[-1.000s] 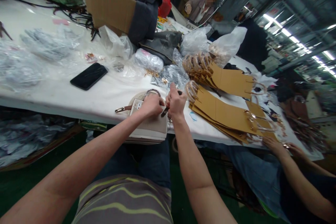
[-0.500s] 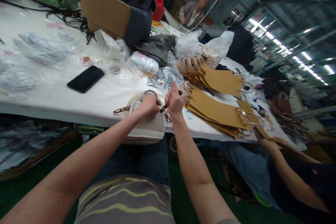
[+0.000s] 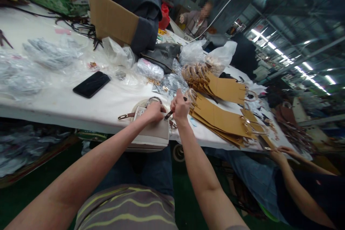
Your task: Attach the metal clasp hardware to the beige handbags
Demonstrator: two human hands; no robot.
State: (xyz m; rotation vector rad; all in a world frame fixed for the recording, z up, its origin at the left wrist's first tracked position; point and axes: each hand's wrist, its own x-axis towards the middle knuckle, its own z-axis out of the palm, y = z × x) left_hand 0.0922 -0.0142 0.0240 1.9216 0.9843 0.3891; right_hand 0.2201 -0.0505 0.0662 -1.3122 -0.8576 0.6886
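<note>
A cream handbag (image 3: 151, 134) with brown buckled straps and a curved handle sits at the table's front edge, its lower part reaching over my lap. My left hand (image 3: 155, 111) is closed on its upper part, fingers bent down and partly hidden. In my right hand (image 3: 180, 107), a slim dark hand tool (image 3: 168, 115) slants down to the bag's upper right side, close beside my left fingertips. Whether its tip touches the bag is too small to tell. A strap end with a buckle (image 3: 123, 116) sticks out to the left.
A black phone (image 3: 91, 84) lies to the left on the white table (image 3: 54, 106). Tan bag panels (image 3: 223, 115) with handles are stacked at right, near a co-worker's hands (image 3: 279, 156). Small gold fittings (image 3: 153, 81), plastic bags (image 3: 118, 52) and a cardboard box (image 3: 113, 18) stand farther back.
The camera view has shifted slightly. Both hands stay at the same part of the handbag, the tool still held at its right side. The co-worker's hands have moved a little.
</note>
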